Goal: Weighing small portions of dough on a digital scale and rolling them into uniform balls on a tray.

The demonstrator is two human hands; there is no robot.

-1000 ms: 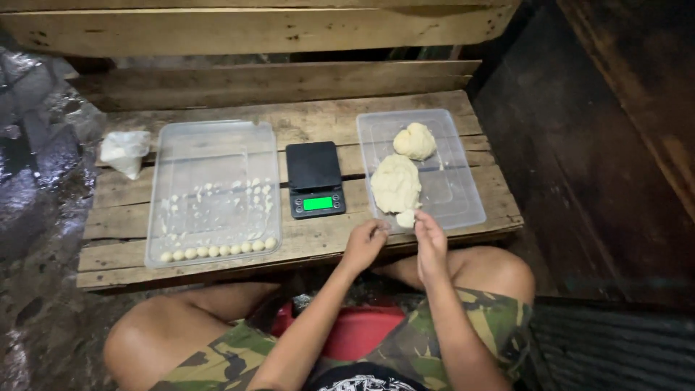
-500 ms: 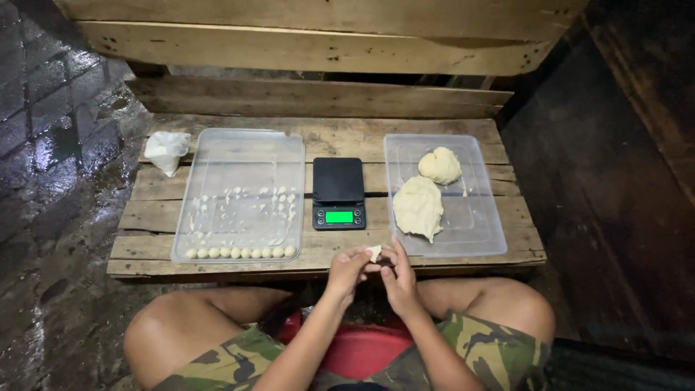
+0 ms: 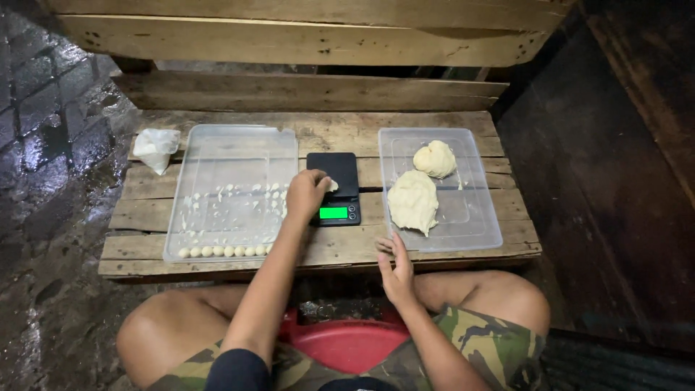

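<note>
Left hand (image 3: 306, 194) reaches over scale (image 3: 334, 188).

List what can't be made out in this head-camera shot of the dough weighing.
- Scale platform: partly covered by the left hand, so the dough piece shows only at its edge.
- Green display: too small to read.
- White bag: crumpled, contents hidden.
- Right hand: palm faces away; whether it holds anything is unclear.
- Red seat: mostly hidden by legs and arms.
</note>
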